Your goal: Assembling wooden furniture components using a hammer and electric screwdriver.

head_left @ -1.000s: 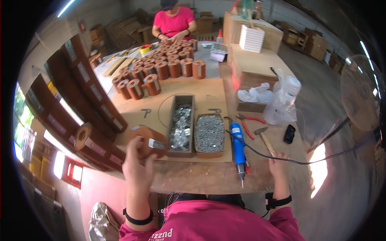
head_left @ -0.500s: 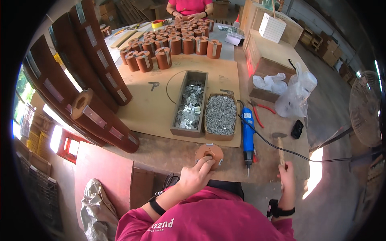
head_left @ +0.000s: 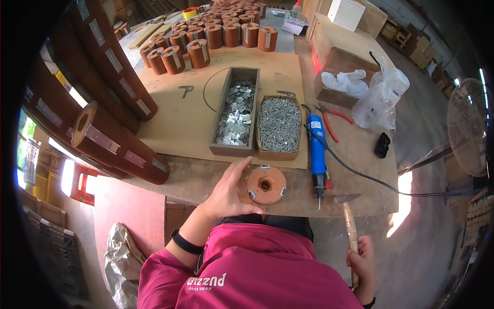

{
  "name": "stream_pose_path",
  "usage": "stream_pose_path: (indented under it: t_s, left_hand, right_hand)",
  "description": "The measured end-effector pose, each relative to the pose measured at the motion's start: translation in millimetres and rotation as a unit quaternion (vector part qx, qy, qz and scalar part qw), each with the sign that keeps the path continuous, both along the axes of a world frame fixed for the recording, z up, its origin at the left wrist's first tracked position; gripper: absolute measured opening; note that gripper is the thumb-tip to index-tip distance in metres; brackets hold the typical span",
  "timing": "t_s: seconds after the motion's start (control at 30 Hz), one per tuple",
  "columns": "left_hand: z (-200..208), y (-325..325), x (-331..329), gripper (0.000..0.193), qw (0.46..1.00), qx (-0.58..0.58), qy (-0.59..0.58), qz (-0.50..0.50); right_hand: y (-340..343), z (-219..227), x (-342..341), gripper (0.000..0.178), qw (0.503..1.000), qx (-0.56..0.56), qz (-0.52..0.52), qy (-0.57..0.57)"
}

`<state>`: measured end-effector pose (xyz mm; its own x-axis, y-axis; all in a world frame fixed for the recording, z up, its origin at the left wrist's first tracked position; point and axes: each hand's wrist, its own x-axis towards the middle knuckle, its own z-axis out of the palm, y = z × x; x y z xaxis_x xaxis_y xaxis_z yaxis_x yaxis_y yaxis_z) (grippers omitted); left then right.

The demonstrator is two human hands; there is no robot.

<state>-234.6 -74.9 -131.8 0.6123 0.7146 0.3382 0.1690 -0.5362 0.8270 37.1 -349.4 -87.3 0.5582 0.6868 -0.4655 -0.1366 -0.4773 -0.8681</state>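
A reddish-brown cylinder (head_left: pixel 273 194) stands on end at the bench's front edge. Its round top has a hexagonal hole in the middle and several metal clips at its rim. My left hand (head_left: pixel 226 189) is spread open along the cylinder's left side, thumb and fingers apart; whether it touches the side is hard to see. My right hand (head_left: pixel 363 257) is wrapped round the wooden handle of a hammer (head_left: pixel 350 222), low at the right, beyond the bench edge. The hammer's metal head points up and lies over the edge of the bench.
A wooden box of metal plates (head_left: pixel 218 140) and a box of screws (head_left: pixel 278 155) stand behind the cylinder. To the right lie a blue electric screwdriver (head_left: pixel 317 147), its cord and red-handled pliers (head_left: pixel 332 126). Long brown tubes (head_left: pixel 149 164) rise at left; many finished-looking cylinders (head_left: pixel 214 37) fill the back.
My left hand has left the hole in the cylinder's top and opened at its left side. The hammer in my right hand has come down and nearer. The view has shifted.
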Motion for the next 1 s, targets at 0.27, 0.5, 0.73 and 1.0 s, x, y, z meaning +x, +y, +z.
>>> stream_pose_path:
  t_s: [0.27,0.5,0.73,1.0]
  left_hand:
    - [-8.8,-19.0,31.2,0.09,0.979,-0.189,-0.067,-0.037]
    - [-30.1,-41.5,50.0,0.091,0.979,-0.127,-0.127,0.1]
    - [-44.6,-39.5,40.4,0.093,0.99,-0.073,-0.053,0.109]
    - [-48.8,-39.6,43.0,0.088,0.986,-0.069,-0.078,0.127]
  right_hand:
    - [35.4,4.3,-22.4,0.033,0.978,0.121,0.126,-0.115]
    - [74.6,7.0,-30.3,0.047,0.87,0.247,0.264,-0.336]
    - [116.2,33.7,-50.6,0.049,0.786,0.275,0.374,-0.407]
    - [124.9,25.5,-55.1,0.051,0.794,0.239,0.397,-0.393]
